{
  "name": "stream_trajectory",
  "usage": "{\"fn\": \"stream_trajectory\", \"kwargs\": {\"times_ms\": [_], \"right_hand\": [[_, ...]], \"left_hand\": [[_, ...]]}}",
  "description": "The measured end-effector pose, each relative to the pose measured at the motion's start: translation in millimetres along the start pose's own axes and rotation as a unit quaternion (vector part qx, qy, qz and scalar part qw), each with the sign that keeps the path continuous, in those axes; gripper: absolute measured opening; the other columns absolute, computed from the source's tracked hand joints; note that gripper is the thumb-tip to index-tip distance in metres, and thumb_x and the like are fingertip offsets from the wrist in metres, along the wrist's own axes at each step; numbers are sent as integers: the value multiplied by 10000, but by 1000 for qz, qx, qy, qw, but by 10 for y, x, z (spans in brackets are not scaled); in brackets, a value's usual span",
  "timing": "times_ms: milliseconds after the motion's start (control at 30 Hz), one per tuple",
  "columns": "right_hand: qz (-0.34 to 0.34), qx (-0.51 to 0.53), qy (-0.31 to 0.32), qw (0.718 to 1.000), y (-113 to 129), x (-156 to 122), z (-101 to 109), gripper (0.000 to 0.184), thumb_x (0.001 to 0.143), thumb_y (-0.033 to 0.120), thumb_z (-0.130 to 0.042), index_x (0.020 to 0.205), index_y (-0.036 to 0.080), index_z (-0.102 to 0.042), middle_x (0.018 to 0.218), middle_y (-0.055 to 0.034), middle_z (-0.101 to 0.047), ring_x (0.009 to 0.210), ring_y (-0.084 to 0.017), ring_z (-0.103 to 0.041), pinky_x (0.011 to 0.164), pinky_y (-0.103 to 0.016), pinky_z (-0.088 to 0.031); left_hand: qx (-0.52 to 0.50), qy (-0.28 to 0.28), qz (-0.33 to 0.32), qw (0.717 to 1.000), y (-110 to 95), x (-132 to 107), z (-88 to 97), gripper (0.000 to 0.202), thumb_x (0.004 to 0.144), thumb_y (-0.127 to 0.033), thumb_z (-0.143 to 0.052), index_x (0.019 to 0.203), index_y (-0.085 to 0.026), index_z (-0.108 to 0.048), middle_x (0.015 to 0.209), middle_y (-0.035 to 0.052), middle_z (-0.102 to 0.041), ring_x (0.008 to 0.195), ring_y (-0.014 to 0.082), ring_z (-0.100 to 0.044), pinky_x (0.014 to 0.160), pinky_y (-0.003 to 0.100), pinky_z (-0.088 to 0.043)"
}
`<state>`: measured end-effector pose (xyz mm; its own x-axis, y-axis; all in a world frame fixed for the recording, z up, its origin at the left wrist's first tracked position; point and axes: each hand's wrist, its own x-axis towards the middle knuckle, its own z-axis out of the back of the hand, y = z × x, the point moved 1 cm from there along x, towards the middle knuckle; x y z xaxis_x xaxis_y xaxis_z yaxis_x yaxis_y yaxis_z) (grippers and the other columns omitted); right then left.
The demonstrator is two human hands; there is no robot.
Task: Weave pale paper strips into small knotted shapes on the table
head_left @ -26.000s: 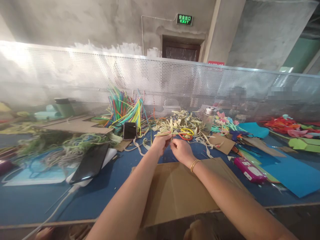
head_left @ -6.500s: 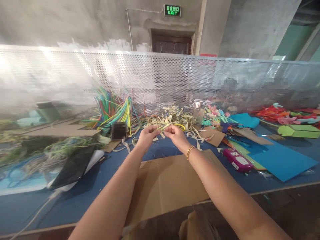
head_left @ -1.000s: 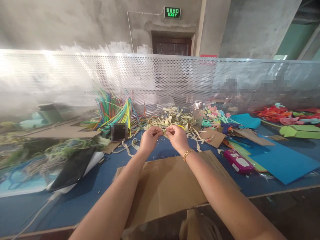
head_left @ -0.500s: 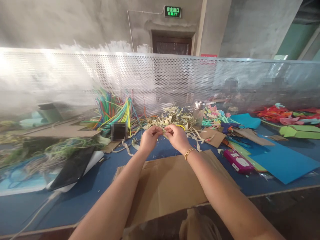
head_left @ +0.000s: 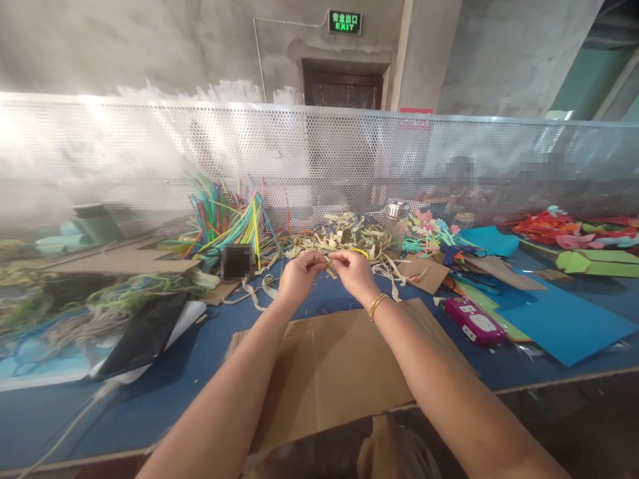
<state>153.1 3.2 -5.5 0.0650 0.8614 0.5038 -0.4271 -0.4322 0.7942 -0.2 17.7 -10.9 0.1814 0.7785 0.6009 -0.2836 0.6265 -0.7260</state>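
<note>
My left hand point(head_left: 302, 273) and my right hand point(head_left: 352, 269) meet fingertip to fingertip above the blue table. Both are closed in a pinch on a small pale yellowish strip point(head_left: 328, 264), which mostly hides between the fingers. Just behind them lies a loose heap of pale strips point(head_left: 349, 229). A flat cardboard sheet point(head_left: 344, 366) spreads under my forearms, and a gold bracelet point(head_left: 377, 306) circles my right wrist.
Colourful stems point(head_left: 224, 213) bunch up at the back left. A clear bottle point(head_left: 397, 229) stands behind my right hand. To the right are a purple packet point(head_left: 474, 321) and blue sheets point(head_left: 564, 316). A perforated metal screen point(head_left: 279, 146) closes the table's far side.
Both hands stay in almost the same place. The fingertips have shifted slightly, and a little more of the pale strip shows between them.
</note>
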Motion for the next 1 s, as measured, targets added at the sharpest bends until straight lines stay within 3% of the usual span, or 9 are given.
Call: {"fn": "stream_trajectory", "kwargs": {"times_ms": [200,367,500,667,867,1000], "right_hand": [[-18,52,39,998,-65,8,-30,129,790,233,-575,852,194,-682,785,-20,-717,708,-146,-676,671,-257,-534],[-49,132,53,989,-75,18,-49,77,778,195,-597,836,177,-645,715,-14,-696,639,-143,-670,629,-259,-544],[-76,147,66,984,0,1,-49,97,788,137,-572,835,173,-649,714,-20,-695,646,-146,-673,651,-272,-552],[-68,117,85,987,66,-18,-30,150,810,134,-546,867,181,-676,735,-26,-703,651,-154,-675,611,-273,-548],[-11,26,73,997,53,-12,4,99,786,204,-627,843,193,-707,792,-31,-717,635,-153,-672,581,-260,-525],[-9,15,87,996,75,-24,22,104,798,234,-612,802,183,-703,749,-40,-717,646,-170,-677,582,-267,-513]], "left_hand": [[107,24,-22,994,-116,-23,57,103,781,-251,-567,828,-231,-657,747,4,-679,689,165,-602,634,258,-411],[92,43,-29,994,-141,-24,49,137,761,-285,-606,880,-222,-632,876,25,-694,815,185,-623,727,279,-442],[52,23,-3,998,-69,-16,39,161,726,-305,-643,848,-201,-622,805,24,-687,749,174,-617,706,283,-456],[18,28,20,999,20,0,41,156,723,-304,-636,830,-193,-610,746,13,-665,699,163,-609,656,272,-450],[-13,21,38,999,25,18,66,170,706,-283,-639,833,-180,-591,759,12,-646,698,157,-605,637,258,-445],[22,18,37,999,0,-1,65,143,722,-266,-609,840,-188,-589,760,6,-644,699,151,-596,634,249,-433]]}}
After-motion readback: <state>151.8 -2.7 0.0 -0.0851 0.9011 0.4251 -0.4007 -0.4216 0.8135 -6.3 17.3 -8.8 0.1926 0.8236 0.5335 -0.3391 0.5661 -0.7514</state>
